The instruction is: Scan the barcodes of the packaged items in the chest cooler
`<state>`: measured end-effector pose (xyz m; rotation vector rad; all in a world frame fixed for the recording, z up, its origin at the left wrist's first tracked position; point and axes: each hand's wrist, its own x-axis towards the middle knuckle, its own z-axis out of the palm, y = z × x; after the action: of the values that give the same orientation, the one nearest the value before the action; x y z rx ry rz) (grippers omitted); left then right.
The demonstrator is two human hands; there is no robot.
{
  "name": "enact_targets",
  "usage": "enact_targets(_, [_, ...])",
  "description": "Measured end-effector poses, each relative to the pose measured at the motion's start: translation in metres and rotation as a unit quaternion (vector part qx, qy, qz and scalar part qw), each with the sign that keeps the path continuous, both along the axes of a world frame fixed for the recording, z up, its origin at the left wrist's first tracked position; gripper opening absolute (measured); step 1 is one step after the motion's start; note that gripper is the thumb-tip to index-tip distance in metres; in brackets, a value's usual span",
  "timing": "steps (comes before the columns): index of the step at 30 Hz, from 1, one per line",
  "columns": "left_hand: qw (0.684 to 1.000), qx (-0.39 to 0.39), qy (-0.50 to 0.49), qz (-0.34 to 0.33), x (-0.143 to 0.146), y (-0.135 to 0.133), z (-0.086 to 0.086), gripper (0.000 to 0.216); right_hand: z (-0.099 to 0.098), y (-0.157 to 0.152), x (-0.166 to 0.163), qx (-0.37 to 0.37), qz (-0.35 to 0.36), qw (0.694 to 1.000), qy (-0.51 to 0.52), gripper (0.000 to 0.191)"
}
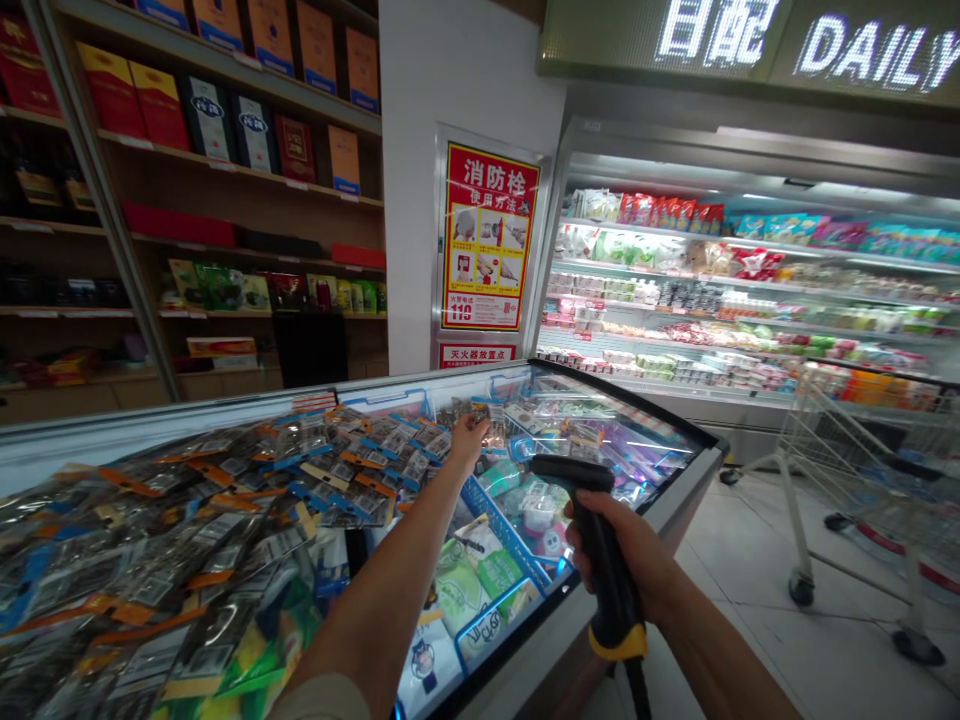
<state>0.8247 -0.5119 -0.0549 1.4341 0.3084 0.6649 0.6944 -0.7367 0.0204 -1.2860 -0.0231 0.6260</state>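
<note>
My right hand is wrapped round the grip of a black and yellow barcode scanner, its head level over the edge of the chest freezer. A cable runs down from the scanner's base. Stretched far forward, my left hand reaches into the back of the freezer. Its fingers close on a small clear packet with dark contents; the fingertips are partly hidden. Left of that arm lies a wide heap of similar packets with blue and orange headers. Green bags lie in a blue basket below the arm.
A metal shopping cart stands on the tiled floor at right. Behind it runs a lit refrigerated display. Shelves of boxes rise at left. A red fire-hydrant notice hangs on the wall. A glass lid covers the freezer's right part.
</note>
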Motion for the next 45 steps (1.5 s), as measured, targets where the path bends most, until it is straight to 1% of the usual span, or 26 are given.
enact_targets(6, [0.999, -0.021, -0.017, -0.023, 0.006, 0.004, -0.008, 0.02, 0.002, -0.002, 0.003, 0.008, -0.011, 1.0, 0.005, 0.021])
enact_targets(10, [0.999, -0.03, -0.022, -0.031, 0.009, 0.002, -0.01, 0.023, 0.004, -0.001, 0.002, -0.002, -0.008, 1.0, 0.0, 0.02])
enact_targets(15, [0.999, -0.024, -0.021, -0.031, 0.01, 0.0, -0.012, 0.025, 0.005, 0.0, 0.001, -0.018, -0.012, 1.0, -0.005, 0.019])
enact_targets(21, [0.999, -0.025, -0.017, -0.039, 0.015, 0.003, -0.017, 0.026, 0.001, -0.001, 0.009, -0.039, -0.023, 0.999, 0.002, 0.021])
enact_targets(25, [0.999, -0.01, -0.022, -0.037, 0.016, 0.006, -0.019, 0.027, 0.002, -0.002, 0.012, -0.036, -0.016, 0.999, 0.011, 0.021])
enact_targets(30, [0.997, -0.029, -0.033, -0.056, 0.015, 0.003, -0.02, 0.03, 0.015, -0.003, 0.015, -0.012, 0.012, 0.999, 0.034, 0.023])
enact_targets(34, [0.997, -0.034, -0.034, -0.058, 0.014, 0.0, -0.021, 0.027, 0.026, -0.004, 0.021, -0.004, 0.032, 0.999, 0.035, 0.024])
enact_targets(40, [0.997, -0.039, -0.033, -0.065, 0.013, 0.004, -0.025, 0.026, 0.041, -0.004, 0.031, -0.017, 0.072, 0.997, 0.037, 0.027])
enact_targets(45, [0.996, -0.032, -0.042, -0.077, 0.015, 0.005, -0.031, 0.025, 0.049, -0.004, 0.037, -0.035, 0.07, 0.996, 0.038, 0.029])
